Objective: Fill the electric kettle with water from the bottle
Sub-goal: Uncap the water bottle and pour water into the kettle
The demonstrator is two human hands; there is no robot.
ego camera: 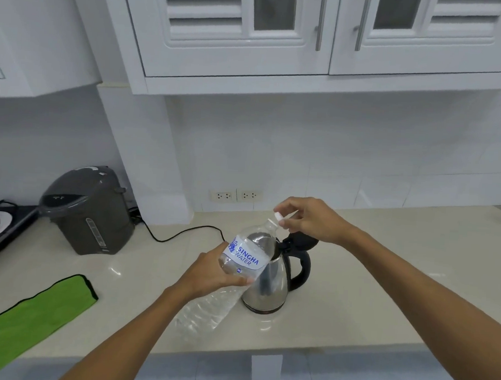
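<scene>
My left hand (pixel 210 275) grips a clear plastic water bottle (pixel 247 255) with a blue-and-white Singha label, tilted with its neck up and to the right. My right hand (pixel 308 219) pinches the small white cap (pixel 277 216) just above the bottle's mouth. Directly behind the bottle stands the stainless steel electric kettle (pixel 270 289) with a black handle on its right and its black lid (pixel 301 240) swung open. The bottle covers much of the kettle's opening. Water shows in the bottle's lower part below my left hand.
A grey electric water dispenser (pixel 88 213) stands at the left of the beige counter (pixel 383 284), its black cord (pixel 183 232) trailing toward the kettle. A green cloth (pixel 33 318) lies at the front left. Wall sockets (pixel 236 195) sit behind; white cabinets hang overhead.
</scene>
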